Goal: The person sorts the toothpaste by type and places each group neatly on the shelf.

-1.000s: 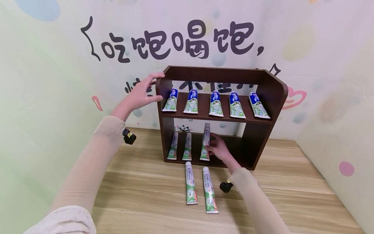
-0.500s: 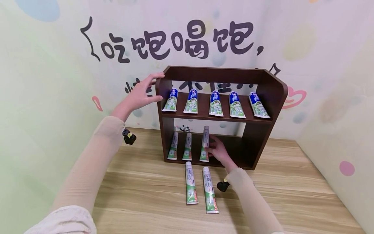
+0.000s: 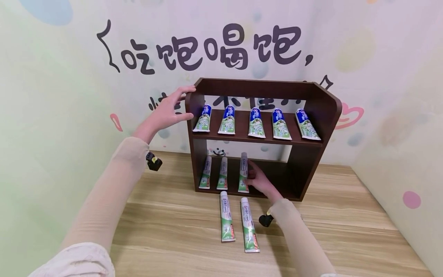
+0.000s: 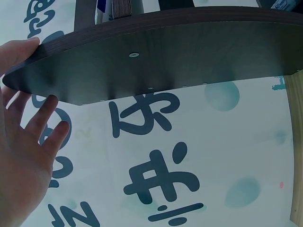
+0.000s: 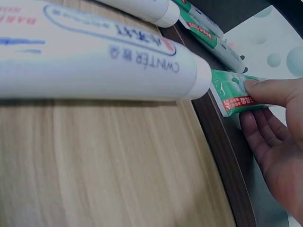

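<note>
My right hand (image 3: 261, 181) pinches a grey-white and green toothpaste tube (image 3: 243, 167) near its flat end, inside the lower level of the dark brown shelf (image 3: 256, 86). In the right wrist view the thumb presses on the green end of this tube (image 5: 229, 91), with the fingers beneath. The tube leans back, cap upward. At the shelf's upper left, my left hand (image 3: 165, 112) grips the side panel (image 4: 161, 59), thumb on one side and fingers on the other. Two matching tubes, a left one (image 3: 205, 173) and its neighbour (image 3: 222, 174), lean on the lower level.
Several blue and green toothpaste tubes (image 3: 256, 123) lie in a row on the upper level. Two more white and green tubes, one left (image 3: 226, 217) and one right (image 3: 248, 227), lie on the wooden table (image 3: 173, 231) before the shelf. A printed backdrop (image 3: 373, 69) stands behind.
My right hand has lowered the pinched tube a little, bringing its flat end down near the front edge of the lower level. The left hand stays on the side panel.
</note>
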A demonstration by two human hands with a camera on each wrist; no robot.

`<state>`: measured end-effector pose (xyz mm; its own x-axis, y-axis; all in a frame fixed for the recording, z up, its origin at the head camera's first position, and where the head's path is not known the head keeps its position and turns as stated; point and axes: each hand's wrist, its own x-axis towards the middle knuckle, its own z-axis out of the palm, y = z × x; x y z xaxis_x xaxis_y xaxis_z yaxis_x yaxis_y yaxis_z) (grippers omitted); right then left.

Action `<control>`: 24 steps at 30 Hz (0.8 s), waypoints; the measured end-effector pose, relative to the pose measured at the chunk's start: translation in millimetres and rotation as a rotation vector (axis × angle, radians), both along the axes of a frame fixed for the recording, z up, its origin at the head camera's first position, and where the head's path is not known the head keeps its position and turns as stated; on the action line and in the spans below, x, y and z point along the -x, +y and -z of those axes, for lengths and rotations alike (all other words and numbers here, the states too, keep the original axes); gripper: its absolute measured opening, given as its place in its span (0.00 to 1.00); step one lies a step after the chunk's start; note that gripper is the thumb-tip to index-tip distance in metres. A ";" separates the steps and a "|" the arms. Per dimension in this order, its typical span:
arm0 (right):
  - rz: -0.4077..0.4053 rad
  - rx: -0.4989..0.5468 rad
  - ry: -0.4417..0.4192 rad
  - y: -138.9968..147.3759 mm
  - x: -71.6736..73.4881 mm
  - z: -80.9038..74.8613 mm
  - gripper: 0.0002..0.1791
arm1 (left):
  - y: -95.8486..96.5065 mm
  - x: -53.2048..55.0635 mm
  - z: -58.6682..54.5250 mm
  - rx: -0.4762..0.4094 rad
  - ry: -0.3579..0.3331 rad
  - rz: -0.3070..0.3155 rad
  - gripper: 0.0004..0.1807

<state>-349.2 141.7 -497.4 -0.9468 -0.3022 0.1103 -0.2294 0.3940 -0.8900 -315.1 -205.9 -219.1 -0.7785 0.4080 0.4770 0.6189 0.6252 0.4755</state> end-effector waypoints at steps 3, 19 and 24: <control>-0.012 -0.028 0.002 0.7 0.4 1.3 0.52 | -0.2 -0.5 0.4 0.000 0.007 0.002 0.40; 0.006 -0.034 -0.007 5.0 -2.5 12.2 0.41 | 1.7 -1.0 0.5 0.012 0.023 -0.006 0.40; 0.021 -0.065 -0.020 4.2 -4.0 12.9 0.39 | 1.1 0.7 1.2 0.005 0.040 0.002 0.40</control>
